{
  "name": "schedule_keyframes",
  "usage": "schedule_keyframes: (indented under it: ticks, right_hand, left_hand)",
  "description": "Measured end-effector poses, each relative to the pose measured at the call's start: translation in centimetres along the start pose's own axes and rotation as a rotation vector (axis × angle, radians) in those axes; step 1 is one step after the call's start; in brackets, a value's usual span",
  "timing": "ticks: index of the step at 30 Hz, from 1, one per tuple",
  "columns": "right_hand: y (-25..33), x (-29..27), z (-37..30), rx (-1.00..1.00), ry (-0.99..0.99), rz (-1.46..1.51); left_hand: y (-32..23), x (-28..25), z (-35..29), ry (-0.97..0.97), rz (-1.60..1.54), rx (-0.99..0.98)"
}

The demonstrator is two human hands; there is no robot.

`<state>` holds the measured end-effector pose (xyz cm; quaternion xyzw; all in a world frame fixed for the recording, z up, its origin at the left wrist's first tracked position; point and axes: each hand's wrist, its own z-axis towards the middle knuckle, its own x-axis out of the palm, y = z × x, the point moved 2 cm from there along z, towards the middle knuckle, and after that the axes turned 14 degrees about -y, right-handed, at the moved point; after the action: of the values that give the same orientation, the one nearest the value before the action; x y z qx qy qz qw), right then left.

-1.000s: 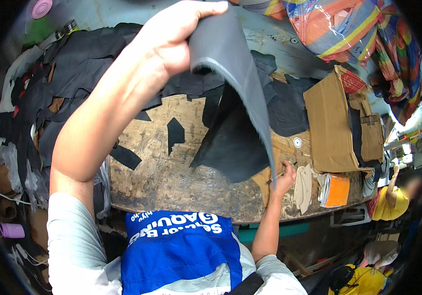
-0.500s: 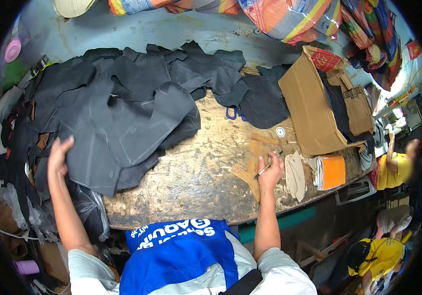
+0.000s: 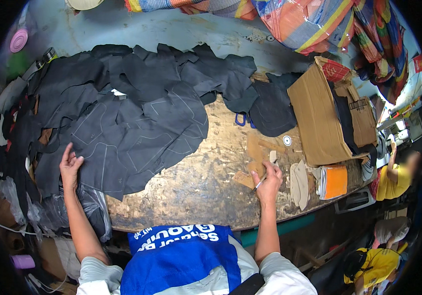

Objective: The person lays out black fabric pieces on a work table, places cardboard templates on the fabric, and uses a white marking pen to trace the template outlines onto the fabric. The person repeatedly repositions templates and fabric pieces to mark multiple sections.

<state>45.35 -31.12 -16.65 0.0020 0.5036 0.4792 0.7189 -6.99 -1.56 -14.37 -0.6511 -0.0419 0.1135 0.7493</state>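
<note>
My left hand (image 3: 71,169) is open, fingers apart, by the lower left edge of a dark grey sheet (image 3: 137,140) that looks like leather and bears pale drawn outlines. Between the fingers of my right hand (image 3: 269,183) a slim pen (image 3: 258,185) is pinched. A small pale piece (image 3: 273,157) shows at those fingertips; whether I grip it I cannot tell. Just beyond that hand lie brown template pieces (image 3: 255,151), partly hidden by it. Beige curved templates (image 3: 299,186) rest to its right.
More dark sheets (image 3: 211,73) are heaped along the table's far side. Blue scissor handles (image 3: 240,119) poke out beside a dark piece. To the right are a cardboard box (image 3: 314,115), a white disc (image 3: 286,140) and an orange-topped stack (image 3: 334,182). People in yellow sit farther right.
The marked sheet, raised and folded before, now lies flatter with more outlines showing. My left hand has moved slightly nearer and right. A pale piece now shows at my right fingertips.
</note>
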Motion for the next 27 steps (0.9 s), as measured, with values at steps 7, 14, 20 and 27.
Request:
schedule_keyframes:
  ticks: [7,14,20,27]
  right_hand:
    - [-0.6,2.3,2.1,-0.003,-0.027,-0.118]
    - [3.4,3.3,5.4,-0.059,-0.129,0.063]
    - [11.4,10.1,9.4,-0.19,-0.002,0.507]
    - [23.0,21.1,12.1,-0.112,0.143,0.724]
  left_hand:
    - [-3.1,2.3,-0.6,0.109,0.701,0.265]
    - [-4.4,-0.5,4.4,-0.129,0.738,0.457]
    - [-5.3,0.6,6.8,-0.291,0.934,0.545]
    - [-4.2,7.9,2.5,-0.095,1.205,0.501]
